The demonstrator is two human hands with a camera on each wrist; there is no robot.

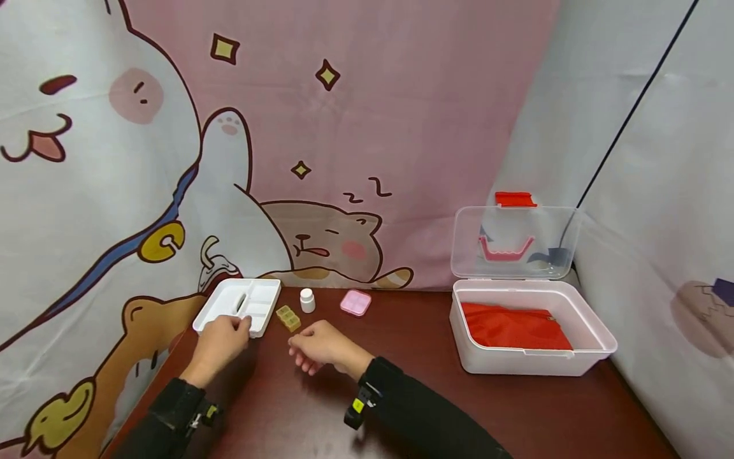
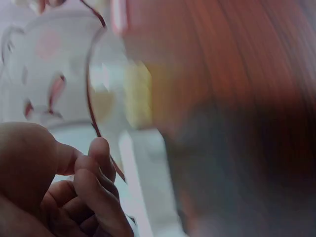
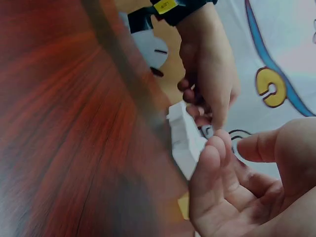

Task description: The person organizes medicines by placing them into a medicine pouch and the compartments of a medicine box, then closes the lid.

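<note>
Over the near edge of a white compartment tray, my left hand has thumb and fingertips brought together. I cannot tell whether something small is pinched there. A narrow dark piece shows in the tray. To the right, my right hand hovers over the table with loosely curled fingers. In the right wrist view its thumb stands apart from the fingertips, with nothing visible between. Just beyond it lie a yellow-green compartment case and a small white bottle.
A pink compartment case lies at the back of the brown table. On the right stands a white box with its clear lid raised and red cloth inside. A printed curtain hangs behind.
</note>
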